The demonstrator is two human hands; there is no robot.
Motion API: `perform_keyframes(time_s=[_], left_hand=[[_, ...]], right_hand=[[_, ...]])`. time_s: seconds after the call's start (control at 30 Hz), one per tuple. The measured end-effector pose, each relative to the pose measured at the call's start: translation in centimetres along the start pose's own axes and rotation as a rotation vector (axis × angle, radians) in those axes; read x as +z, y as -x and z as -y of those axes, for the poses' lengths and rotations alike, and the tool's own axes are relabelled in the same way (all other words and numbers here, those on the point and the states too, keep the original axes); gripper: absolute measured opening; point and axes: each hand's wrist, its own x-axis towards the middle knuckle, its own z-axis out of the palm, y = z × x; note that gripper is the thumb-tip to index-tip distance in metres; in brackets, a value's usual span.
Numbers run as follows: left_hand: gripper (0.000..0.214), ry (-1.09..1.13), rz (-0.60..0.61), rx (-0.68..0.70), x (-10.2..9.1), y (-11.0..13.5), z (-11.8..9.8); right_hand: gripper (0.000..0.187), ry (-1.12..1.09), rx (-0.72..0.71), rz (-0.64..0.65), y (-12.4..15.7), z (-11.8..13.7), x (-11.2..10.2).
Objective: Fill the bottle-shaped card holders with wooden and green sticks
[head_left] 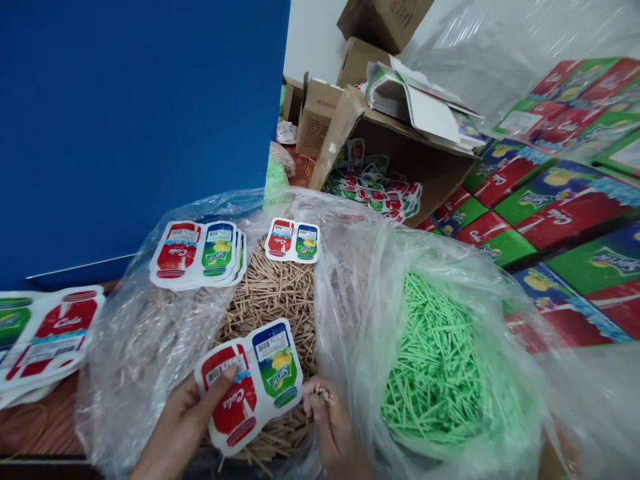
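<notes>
My left hand (187, 417) pinches a jar-shaped printed card (274, 365) marked Cola and Sprite, its thumb over the red half. Just right of it, my right hand (327, 420) is closed around a small bunch of brown sticks (325, 395), with their ends showing at the fingertips. Beneath both hands lies a heap of thin brown sticks (273, 293) in a clear plastic bag (135, 347). A smaller matching card (293, 240) rests at the far edge of that heap. Left of it, a short stack of these cards (195, 253) lies on the plastic.
A second bag of green sticks (435, 367) stands at right. Larger cards (55, 333) are piled at left beside a blue panel (140, 120). Behind the bags, a tilted carton (440, 167) holds many cards. Plastic-covered Cola and Sprite boxes (560, 207) are stacked at right.
</notes>
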Motion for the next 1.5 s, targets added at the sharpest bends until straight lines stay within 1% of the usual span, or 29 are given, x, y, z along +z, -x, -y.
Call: perform_keyframes(time_s=[0.13, 0.23, 0.33, 0.4, 0.57, 0.73, 0.77, 0.87, 0.9, 0.93, 0.97, 1.03, 1.1, 1.17, 1.23, 1.3, 1.4, 1.5], left_hand=[[0.037, 0.017, 0.046, -0.051, 0.3, -0.1, -0.1], [0.036, -0.013, 0.077, -0.086, 0.3, -0.3, 0.1], [0.034, -0.053, 0.076, -0.098, 0.3, -0.5, 0.1], [0.035, -0.076, 0.073, -0.076, 0.4, -0.7, 0.0], [0.038, -0.065, 0.079, -0.013, 0.5, -1.2, -0.2], [0.030, -0.145, 0.004, 0.141, 0.5, -1.5, 0.4], [0.029, -0.164, -0.008, 0.141, 0.5, -1.6, 0.7], [0.030, -0.200, -0.041, 0.079, 0.5, -2.0, 1.5], [0.030, -0.218, -0.047, 0.090, 0.4, -2.1, 1.8], [0.029, -0.253, -0.048, 0.140, 0.2, -2.3, 2.0], [0.028, -0.308, -0.038, 0.230, 0.0, -2.4, 2.2], [0.025, -0.459, 0.009, 0.469, -0.5, -2.5, 2.3], [0.020, -0.598, 0.075, 0.688, -0.6, -2.4, 2.0], [0.017, -0.682, 0.150, 0.826, -0.5, -2.2, 1.6], [0.015, -0.740, 0.205, 0.915, -0.2, -2.1, 1.4], [0.018, -0.763, 0.224, 0.975, 0.0, -2.1, 1.6], [0.018, -0.767, 0.252, 1.007, -0.1, -2.3, 2.2], [0.016, -0.786, 0.351, 0.993, -0.2, -2.3, 2.1]], right_hand=[[0.029, -0.035, -0.003, -0.015, 0.0, -0.3, 0.1], [0.031, -0.062, 0.027, -0.080, -0.1, -0.1, 0.3], [0.037, -0.060, 0.079, -0.130, -0.1, 0.4, 0.5], [0.040, -0.053, 0.086, -0.133, -0.1, 0.5, 0.5], [0.041, -0.073, 0.093, -0.130, -0.1, 0.0, 0.6], [0.042, -0.101, 0.104, -0.112, -0.1, -0.2, 0.7], [0.042, -0.096, 0.104, -0.116, -0.1, -0.2, 0.8], [0.041, -0.099, 0.117, -0.122, 0.1, -0.1, 0.7], [0.041, -0.110, 0.120, -0.121, 0.1, 0.1, 0.6], [0.040, -0.122, 0.121, -0.124, 0.1, 0.2, 0.5], [0.039, -0.135, 0.122, -0.135, 0.0, 0.5, 0.3], [0.033, -0.181, 0.126, -0.187, -0.6, 1.5, -0.1], [0.026, -0.296, 0.113, -0.253, -1.5, 2.9, -0.5], [0.022, -0.454, 0.076, -0.288, -2.6, 4.6, -0.7], [0.020, -0.567, 0.063, -0.273, -3.7, 6.1, -0.8], [0.020, -0.598, 0.097, -0.207, -4.5, 7.3, -0.7], [0.026, -0.503, 0.146, -0.080, -5.5, 8.2, -0.2], [0.034, -0.400, 0.131, 0.010, -6.0, 8.6, 0.4]])
